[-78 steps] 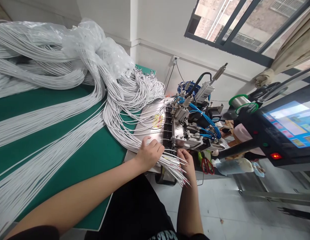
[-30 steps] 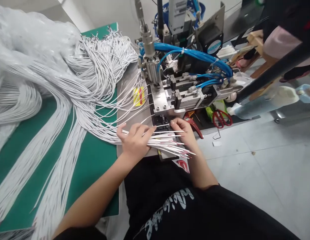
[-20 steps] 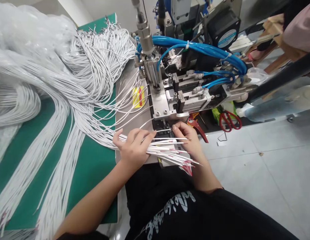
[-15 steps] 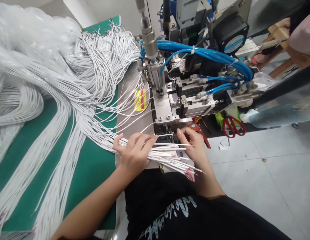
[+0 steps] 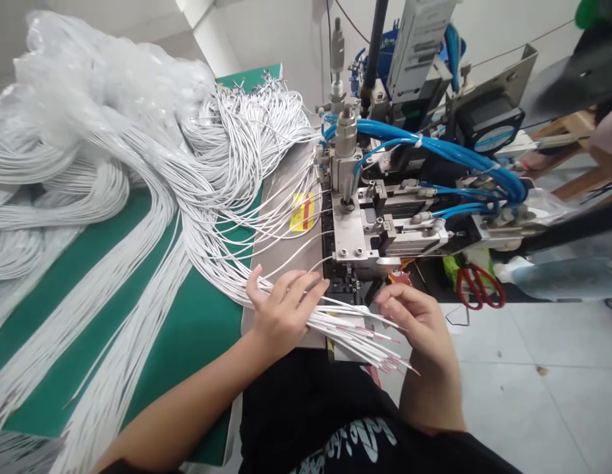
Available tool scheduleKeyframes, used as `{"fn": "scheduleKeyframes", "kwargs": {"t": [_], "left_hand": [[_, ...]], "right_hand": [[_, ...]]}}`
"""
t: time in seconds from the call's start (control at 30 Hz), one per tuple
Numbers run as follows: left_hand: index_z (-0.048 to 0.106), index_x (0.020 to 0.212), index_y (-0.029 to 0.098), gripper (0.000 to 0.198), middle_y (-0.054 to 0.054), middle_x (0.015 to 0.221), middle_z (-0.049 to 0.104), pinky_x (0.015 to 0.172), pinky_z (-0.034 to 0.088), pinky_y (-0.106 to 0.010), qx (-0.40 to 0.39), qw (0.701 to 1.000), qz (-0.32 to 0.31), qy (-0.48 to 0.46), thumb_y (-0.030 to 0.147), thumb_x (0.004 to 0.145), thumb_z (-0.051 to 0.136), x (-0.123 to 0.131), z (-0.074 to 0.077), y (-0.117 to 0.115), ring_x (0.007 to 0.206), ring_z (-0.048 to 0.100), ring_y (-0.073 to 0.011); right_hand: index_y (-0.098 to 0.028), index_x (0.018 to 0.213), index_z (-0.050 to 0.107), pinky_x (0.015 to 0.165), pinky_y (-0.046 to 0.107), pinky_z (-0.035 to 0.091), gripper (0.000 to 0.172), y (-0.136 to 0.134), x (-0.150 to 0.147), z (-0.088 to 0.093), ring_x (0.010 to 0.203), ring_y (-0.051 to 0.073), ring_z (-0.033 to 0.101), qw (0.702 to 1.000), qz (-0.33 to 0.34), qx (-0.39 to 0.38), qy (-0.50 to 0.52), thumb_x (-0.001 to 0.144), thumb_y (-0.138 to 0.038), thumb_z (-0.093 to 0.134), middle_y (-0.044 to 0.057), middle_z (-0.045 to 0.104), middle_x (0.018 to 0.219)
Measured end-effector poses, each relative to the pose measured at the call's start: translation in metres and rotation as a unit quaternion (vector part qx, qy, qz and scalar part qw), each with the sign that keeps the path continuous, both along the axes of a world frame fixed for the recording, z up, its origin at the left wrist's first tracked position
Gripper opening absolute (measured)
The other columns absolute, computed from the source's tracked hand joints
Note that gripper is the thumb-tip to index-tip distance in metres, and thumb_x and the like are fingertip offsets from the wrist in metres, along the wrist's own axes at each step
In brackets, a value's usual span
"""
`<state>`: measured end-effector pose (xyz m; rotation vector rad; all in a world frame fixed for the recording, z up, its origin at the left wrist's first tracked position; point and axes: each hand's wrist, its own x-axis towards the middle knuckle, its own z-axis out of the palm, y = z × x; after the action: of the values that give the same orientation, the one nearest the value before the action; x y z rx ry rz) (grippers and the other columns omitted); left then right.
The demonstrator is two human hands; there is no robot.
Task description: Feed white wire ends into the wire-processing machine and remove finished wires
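Observation:
My left hand (image 5: 286,313) is closed over a bundle of thin white cables (image 5: 342,331) at the front edge of a machine (image 5: 355,240). The bundle's loose ends, some with reddish tips, fan out to the right, toward my other side. Close to those ends is my right hand (image 5: 421,322), its thumb and fingers pinched together. Whether a cable tip sits between those fingers cannot be made out. Several single cables run from the pile into the machine's left side, just above my left hand.
A large heap of white cables (image 5: 246,151), partly under clear plastic (image 5: 112,66), covers the green table (image 5: 207,375). Blue air hoses (image 5: 434,145) arch over the machine. Red-handled scissors (image 5: 478,286) lie to the right. Part of another person shows at the right edge.
My right hand has drawn back from the machine's front, where a single cable ran toward its fingers. My left hand stays on the bundle. The whole view has shifted.

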<state>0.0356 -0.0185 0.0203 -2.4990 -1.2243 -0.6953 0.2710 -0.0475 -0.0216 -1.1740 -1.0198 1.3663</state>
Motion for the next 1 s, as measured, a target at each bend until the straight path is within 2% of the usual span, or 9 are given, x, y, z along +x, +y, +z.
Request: {"fn": "scheduleKeyframes", "kwargs": {"t": [0.13,0.2,0.4,0.57,0.67,0.73,0.9,1.0], "left_hand": [[0.064,0.114,0.025,0.025,0.000,0.097,0.073,0.113,0.004,-0.049,0.026,0.999,-0.023,-0.008,0.020,0.094,0.050,0.000,0.002,0.000,0.087,0.065,-0.0158],[0.063,0.117,0.023,0.027,0.000,0.094,0.073,0.113,0.005,-0.048,0.032,0.999,-0.037,-0.013,0.020,0.096,0.047,-0.001,0.002,-0.001,0.083,0.065,-0.0140],[0.056,0.128,0.025,0.033,0.000,0.093,0.072,0.112,0.009,-0.046,0.026,0.996,-0.082,-0.034,0.027,0.097,0.044,-0.005,-0.006,-0.002,0.081,0.065,-0.0127],[0.059,0.124,0.025,0.033,0.000,0.087,0.071,0.106,0.018,-0.043,0.051,0.990,-0.120,-0.053,0.036,0.095,0.050,-0.008,-0.011,0.001,0.074,0.063,-0.0120],[0.062,0.119,0.022,0.035,0.000,0.081,0.068,0.099,0.025,-0.041,0.054,0.987,-0.141,-0.061,0.042,0.093,0.051,-0.009,-0.010,0.002,0.070,0.062,-0.0123],[0.062,0.117,0.021,0.033,0.000,0.078,0.067,0.095,0.028,-0.039,0.055,0.984,-0.152,-0.068,0.040,0.093,0.050,-0.009,-0.008,0.003,0.070,0.061,-0.0124],[0.063,0.109,0.022,0.020,0.002,0.075,0.066,0.089,0.029,-0.035,0.081,0.979,-0.163,-0.092,0.028,0.094,0.051,-0.010,-0.006,0.004,0.069,0.061,-0.0103],[0.063,0.107,0.023,0.019,0.002,0.076,0.067,0.087,0.029,-0.034,0.093,0.977,-0.164,-0.096,0.024,0.095,0.048,-0.011,-0.006,0.004,0.066,0.059,-0.0099]], "right_hand": [[-0.021,0.071,0.074,0.045,0.028,0.035,0.015,-0.005,0.015,-0.003,0.047,0.014,0.044,0.997,0.058,0.040,0.009,0.067,-0.034,0.080,0.001,0.054,0.053],[-0.022,0.071,0.074,0.045,0.028,0.036,0.012,-0.006,0.017,-0.003,0.047,0.013,0.043,0.997,0.059,0.052,0.005,0.066,-0.031,0.081,0.001,0.055,0.054],[-0.021,0.074,0.074,0.050,0.028,0.042,0.015,-0.004,0.003,-0.001,0.060,0.017,0.052,0.997,-0.023,0.068,0.026,0.066,-0.032,0.080,0.005,0.064,0.072],[-0.020,0.081,0.073,0.041,0.022,0.028,0.020,-0.002,-0.009,-0.005,0.045,0.008,0.039,0.995,-0.087,0.024,0.033,0.068,-0.034,0.080,-0.001,0.058,0.060],[-0.019,0.079,0.071,0.045,0.023,0.031,0.021,-0.002,-0.016,-0.001,0.050,0.009,0.045,0.992,-0.122,0.018,0.014,0.069,-0.035,0.079,0.001,0.062,0.067],[-0.018,0.078,0.070,0.046,0.023,0.032,0.023,-0.001,-0.020,0.002,0.051,0.009,0.046,0.991,-0.133,0.019,0.019,0.069,-0.037,0.079,0.001,0.063,0.069],[-0.019,0.075,0.065,0.041,0.022,0.025,0.030,0.002,-0.028,0.005,0.042,0.006,0.033,0.987,-0.127,0.043,0.089,0.064,-0.042,0.081,-0.003,0.056,0.058],[-0.019,0.075,0.066,0.043,0.021,0.029,0.030,0.003,-0.033,0.007,0.044,0.006,0.038,0.980,-0.154,0.053,0.113,0.061,-0.038,0.084,-0.002,0.056,0.057]]}}
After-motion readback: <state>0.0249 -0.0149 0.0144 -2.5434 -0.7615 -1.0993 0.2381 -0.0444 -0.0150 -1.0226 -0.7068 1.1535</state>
